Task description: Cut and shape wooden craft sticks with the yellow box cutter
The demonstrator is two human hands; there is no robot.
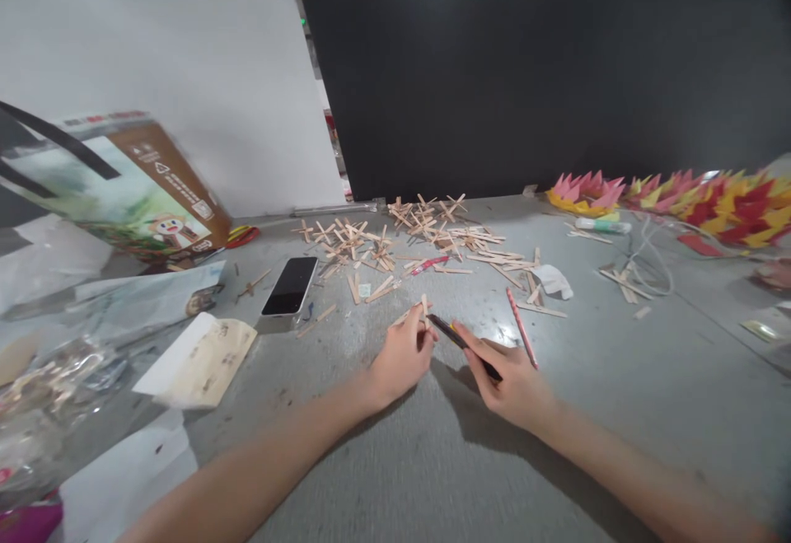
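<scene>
Directions are read from the hands, with 12 o'clock taken as straight ahead. A small piece of wooden sticks (424, 309) is pinched between the fingertips of the left hand (401, 358), above the counter (593, 411). A black knife-like tool (462, 342) is gripped in the right hand (510, 382), its tip aimed at 10 o'clock and held right by the piece; whether the wood is touched cannot be told.

The far edge of the counter is bounded by a black panel (544, 73) at 12 to 2 o'clock and a white panel (203, 57) at 10 to 11. Just short of that edge, a pile of sticks (355, 245), many joined into crosses, is spread from 11 to 12.

Room for moving is offered between the 2 forearms at 6 o'clock and across a broad grey stretch at 4. At 3 o'clock, reach is narrowed by a red-patterned rod (522, 329) lying just beside the right hand. The left side is tighter: a phone (290, 286) is laid at 10, a beige packet (213, 362) at 9. Paper petals (584, 191) are lined along the edge at 2.
</scene>
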